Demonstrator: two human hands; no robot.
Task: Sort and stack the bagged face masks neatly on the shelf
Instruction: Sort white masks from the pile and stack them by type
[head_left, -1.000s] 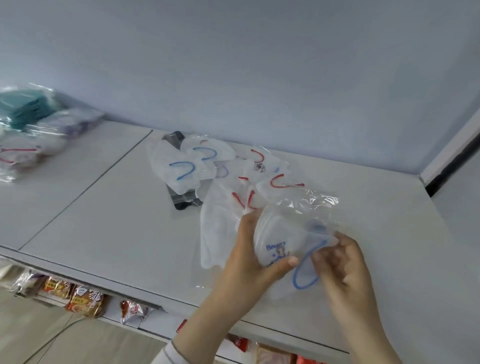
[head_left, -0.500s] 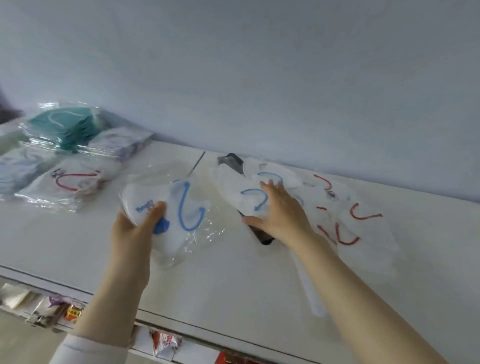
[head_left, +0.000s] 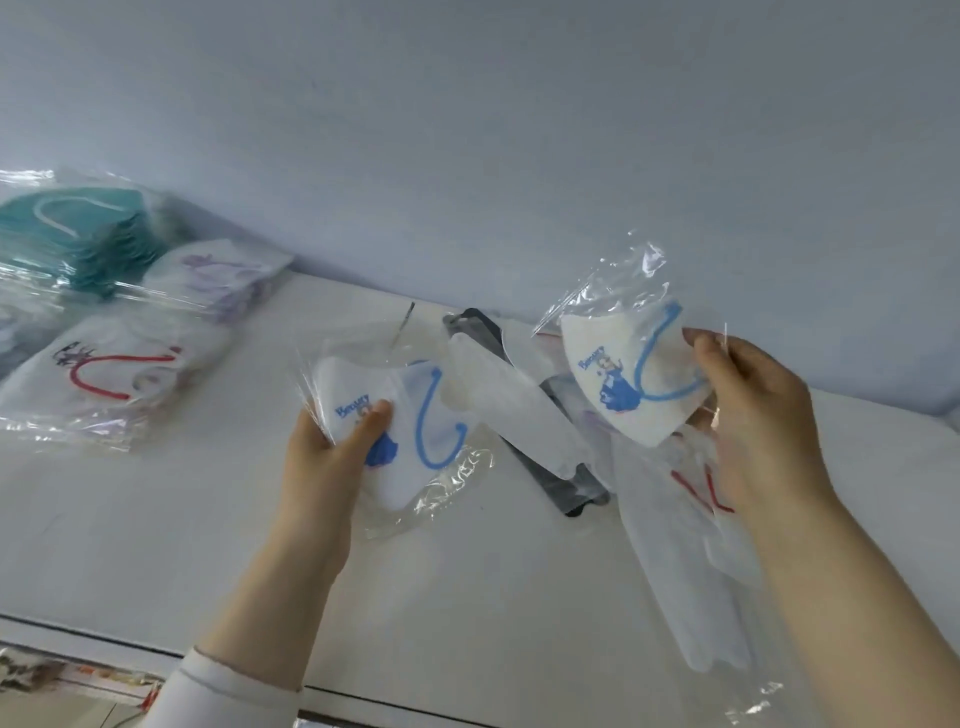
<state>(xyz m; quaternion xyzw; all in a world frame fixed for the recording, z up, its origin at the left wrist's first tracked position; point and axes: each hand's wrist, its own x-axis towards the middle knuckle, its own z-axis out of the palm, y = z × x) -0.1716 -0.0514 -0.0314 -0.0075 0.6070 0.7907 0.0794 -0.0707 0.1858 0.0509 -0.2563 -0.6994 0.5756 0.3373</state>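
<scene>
shelf (head_left: 156, 530), white top, seen from above; pale wall (head_left: 467, 130) behind. left hand (head_left: 332, 457): grip closed on the first blue-loop mask (head_left: 421, 441), thumb lying across the printed front, fingers behind the clear bag; the bag is held over the shelf, left of the middle, its lower edge crumpled. right hand (head_left: 753, 410): grip closed on the second blue-loop mask (head_left: 623, 374), thumb on the near face at the bag's right edge, fingers behind; this bag is held higher and tilted, its top corner against the wall, well apart from the first. both masks white, with a blue ear loop and a blue cartoon print (the lettering is too blurred to read surely). stock at the far left of the shelf: teal mask stack (head_left: 67, 234) in clear wrap by the wall; purple-print mask pack (head_left: 218, 275) just beside it to the right; red-loop mask stack (head_left: 104, 379) in front of both. loose heap between and beneath the two hands: plain white mask (head_left: 514, 410) lying over a dark mask (head_left: 561, 488); red-loop bagged masks (head_left: 691, 483) partly hidden under the right hand; long white mask (head_left: 691, 597) beside the right forearm, reaching toward the shelf's near edge. white cuff (head_left: 228, 691) on the left wrist, at the bottom of the view.
</scene>
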